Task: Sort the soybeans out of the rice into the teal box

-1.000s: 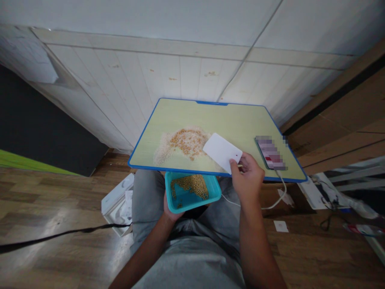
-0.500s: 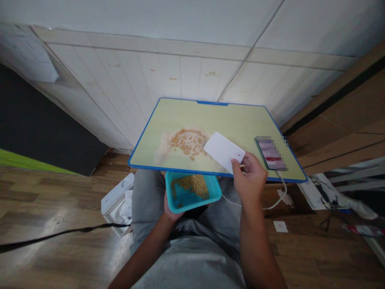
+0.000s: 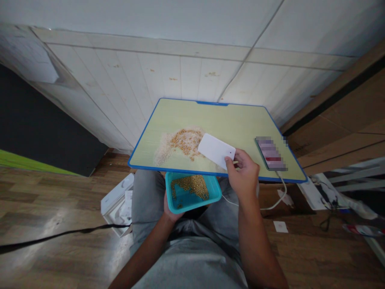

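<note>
My right hand point(image 3: 244, 170) pinches a flat white card point(image 3: 217, 149) with a small hole near its corner, thumb on top. The card's far end is at the right edge of a pile of yellow soybeans point(image 3: 184, 140) mixed with white rice-like grains point(image 3: 164, 150) on the tabletop. My left hand point(image 3: 171, 208) grips a turquoise plastic container point(image 3: 192, 206) from its left side and below, just under the table's front edge. Soybeans point(image 3: 198, 186) lie inside it, mostly toward the back and right; some of my left fingers are hidden beneath it.
The small table point(image 3: 228, 118) has a pale green top and blue rim. A phone point(image 3: 270, 153) lies on its right side, with a white cable point(image 3: 282, 192) hanging off the front. A white box point(image 3: 118, 200) is on the floor at left; cardboard point(image 3: 345, 116) stands at right.
My right hand has moved a little to the left with the white card, bringing it closer over the pile's right edge. My left hand and the container have stayed in place.
</note>
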Demonstrator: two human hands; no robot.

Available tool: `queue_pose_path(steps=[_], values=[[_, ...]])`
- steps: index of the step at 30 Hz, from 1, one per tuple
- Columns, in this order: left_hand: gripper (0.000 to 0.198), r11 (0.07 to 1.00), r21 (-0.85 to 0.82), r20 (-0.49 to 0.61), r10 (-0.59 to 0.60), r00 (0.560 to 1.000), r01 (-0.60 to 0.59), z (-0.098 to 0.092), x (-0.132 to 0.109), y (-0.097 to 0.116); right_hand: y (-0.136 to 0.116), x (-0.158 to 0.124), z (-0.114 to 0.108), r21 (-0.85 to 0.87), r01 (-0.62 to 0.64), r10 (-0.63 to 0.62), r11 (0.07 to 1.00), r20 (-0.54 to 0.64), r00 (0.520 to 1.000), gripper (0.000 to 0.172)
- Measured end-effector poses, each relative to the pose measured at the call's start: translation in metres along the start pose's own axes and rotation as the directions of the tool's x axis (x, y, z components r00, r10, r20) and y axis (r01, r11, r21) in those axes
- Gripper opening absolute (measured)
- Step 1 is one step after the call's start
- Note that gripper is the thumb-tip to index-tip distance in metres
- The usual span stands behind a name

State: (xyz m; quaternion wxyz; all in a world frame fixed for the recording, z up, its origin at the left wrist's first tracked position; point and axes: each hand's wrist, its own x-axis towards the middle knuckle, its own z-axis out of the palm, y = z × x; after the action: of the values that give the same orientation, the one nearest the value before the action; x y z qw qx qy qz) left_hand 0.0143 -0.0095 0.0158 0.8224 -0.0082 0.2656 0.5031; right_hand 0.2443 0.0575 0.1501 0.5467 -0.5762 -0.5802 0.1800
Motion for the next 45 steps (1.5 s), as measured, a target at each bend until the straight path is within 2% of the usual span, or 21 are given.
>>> queue_pose_path(steps=[3,5,7,8,14,24,41,45], values=[[0.062,1.000,0.005,0.052,0.004,0.999,-0.005,-0.008,0.003,0.000,0.001,0.000,0.002,0.033,-0.002,0.002,0.999,0.008,1.000,0.021],[0.068,1.000,-0.009,0.132,-0.007,0.991,0.008,-0.016,0.006,-0.001,0.001,-0.001,0.003,0.030,0.003,-0.003,1.000,0.000,1.000,0.021],[0.070,0.999,-0.041,0.259,-0.016,0.966,0.028,-0.025,0.009,-0.003,0.002,0.000,0.003,0.019,0.010,-0.010,1.000,0.008,1.000,0.020],[0.071,0.998,-0.050,0.287,-0.013,0.958,0.029,-0.029,0.010,-0.004,0.002,0.000,0.003,0.016,0.013,-0.013,1.000,0.017,1.000,0.020],[0.072,0.996,-0.082,0.359,0.010,0.933,0.021,-0.039,0.014,-0.005,0.002,0.002,0.004,0.017,0.025,-0.026,1.000,0.032,0.999,0.018],[0.075,0.993,-0.111,0.413,0.021,0.911,0.028,-0.035,0.015,-0.005,0.002,0.007,0.002,0.002,0.039,-0.039,0.999,0.044,0.998,0.016],[0.074,0.992,-0.123,0.408,0.011,0.913,0.043,-0.036,0.015,-0.006,-0.003,0.007,0.005,0.004,0.069,-0.069,0.998,0.102,0.992,0.015],[0.074,0.992,-0.120,0.410,0.007,0.912,0.046,-0.037,0.018,-0.005,-0.005,0.006,0.004,-0.004,0.078,-0.077,0.997,0.066,0.995,0.015]])
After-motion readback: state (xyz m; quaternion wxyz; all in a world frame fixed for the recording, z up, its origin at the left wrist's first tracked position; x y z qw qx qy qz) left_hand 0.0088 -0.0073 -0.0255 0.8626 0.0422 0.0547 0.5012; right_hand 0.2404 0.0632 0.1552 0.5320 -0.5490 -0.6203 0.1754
